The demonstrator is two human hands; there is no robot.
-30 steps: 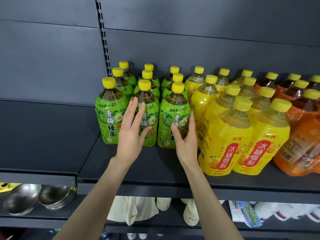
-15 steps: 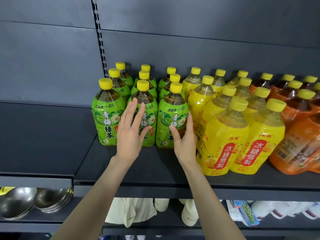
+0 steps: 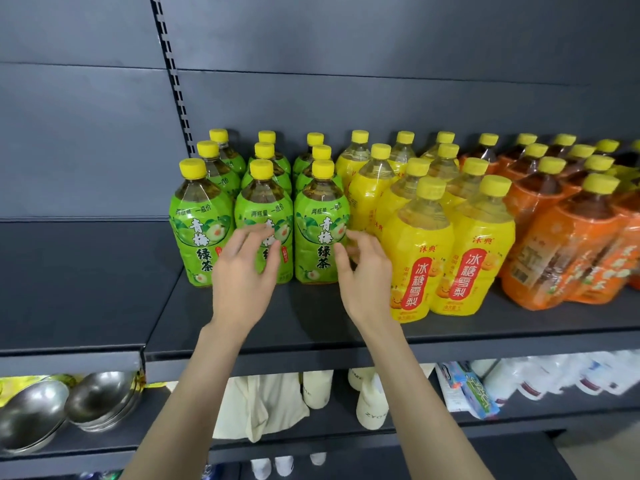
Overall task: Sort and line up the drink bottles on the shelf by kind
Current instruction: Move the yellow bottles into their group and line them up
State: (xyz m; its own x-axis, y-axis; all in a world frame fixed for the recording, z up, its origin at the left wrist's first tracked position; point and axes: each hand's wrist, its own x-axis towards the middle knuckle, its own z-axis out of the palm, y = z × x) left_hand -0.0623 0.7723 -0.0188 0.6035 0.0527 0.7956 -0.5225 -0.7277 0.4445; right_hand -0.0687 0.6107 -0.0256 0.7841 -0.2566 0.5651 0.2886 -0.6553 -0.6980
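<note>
Green-label tea bottles with yellow caps stand in three rows at the left end of the dark shelf point(image 3: 311, 332); the front ones are the left bottle point(image 3: 199, 233), the middle bottle point(image 3: 262, 202) and the right bottle point(image 3: 320, 220). Yellow-label bottles point(image 3: 419, 247) stand to their right, then orange-label bottles point(image 3: 568, 251). My left hand point(image 3: 242, 275) hovers in front of the middle green bottle, fingers loosely bent and blurred. My right hand point(image 3: 367, 275) is beside the right green bottle's lower right, fingers loosely curled. Neither hand grips a bottle.
A lower shelf section point(image 3: 86, 278) adjoins at the left. Below it lie steel bowls point(image 3: 97, 400). Under the bottle shelf are a pale cloth point(image 3: 263, 407), white bottles point(image 3: 370, 407) and white packets point(image 3: 554, 379). A slotted upright point(image 3: 173, 81) runs up the back panel.
Both hands had straight fingers against the front green bottles; now the fingers have bent and come away from the labels.
</note>
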